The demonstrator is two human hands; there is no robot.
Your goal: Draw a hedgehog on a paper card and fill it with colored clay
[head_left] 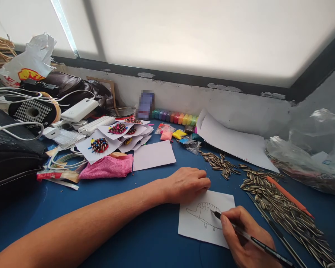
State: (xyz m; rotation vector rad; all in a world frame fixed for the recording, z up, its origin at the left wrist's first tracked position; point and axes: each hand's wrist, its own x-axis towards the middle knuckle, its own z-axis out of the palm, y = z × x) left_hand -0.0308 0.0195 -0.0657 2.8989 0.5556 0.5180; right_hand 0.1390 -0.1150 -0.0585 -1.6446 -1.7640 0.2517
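Note:
On the blue table lies a sheet of white paper [192, 223] with a hedgehog-like outline in dark ink: pointed snout, scalloped back, short legs. My right hand [247, 236] is closed around a black-and-clear pen [240, 230], whose tip meets the paper inside the drawn back. My left hand [185, 184] rests loosely fisted on the sheet's upper left edge, its inner fingers hidden. To the right of the paper spread striped sunflower seeds [284, 208], with a smaller heap of seeds [220, 163] farther back.
Beside the seeds lie an orange stick [289, 195] and a thin dark rod [276, 229]. Seed-covered cards [99, 145], a pink cloth [107, 166] and a blank card [154, 154] sit behind my left arm. Colourful clay packs [175, 118] line the wall; a plastic bag [309, 156] stands right.

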